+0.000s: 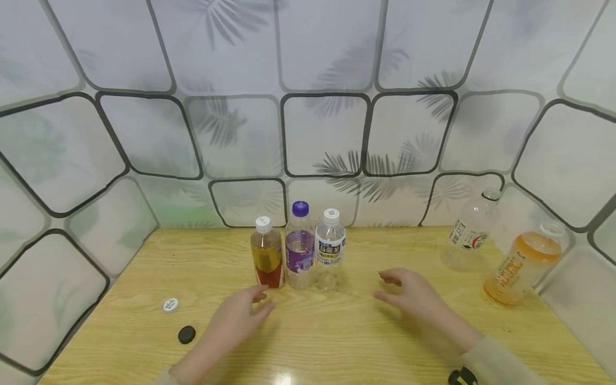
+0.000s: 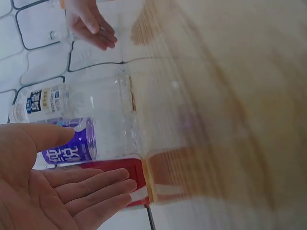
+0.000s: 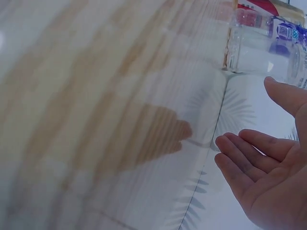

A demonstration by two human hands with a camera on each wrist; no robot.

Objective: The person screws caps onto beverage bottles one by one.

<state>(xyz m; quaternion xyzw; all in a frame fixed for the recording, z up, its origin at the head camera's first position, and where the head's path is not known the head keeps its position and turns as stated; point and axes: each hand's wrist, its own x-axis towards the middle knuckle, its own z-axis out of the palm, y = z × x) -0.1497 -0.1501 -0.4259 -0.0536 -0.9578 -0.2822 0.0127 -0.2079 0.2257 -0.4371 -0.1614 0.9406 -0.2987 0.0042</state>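
Fingers (image 2: 98, 191) of the left hand (image 1: 236, 318) extend loosely, thumb held away, gripping nothing, just beside a yellow-and-red plastic bottle with a white cap (image 1: 268, 259). Next to it stands a clear plastic bottle with a purple label and cap (image 1: 300, 251), then a white-capped clear plastic bottle with a dark-blue-and-white label (image 1: 330, 250). On the far side, the right hand (image 1: 411, 294) is likewise relaxed, its thumb and fingers apart. Flanking the wooden bench (image 1: 317, 342) are a white round cap (image 1: 170, 305) and a black round cap (image 1: 186, 335) leftward, a clear plastic bottle with a white label (image 1: 469, 232) and an orange-labelled clear bottle (image 1: 522, 267) rightward.
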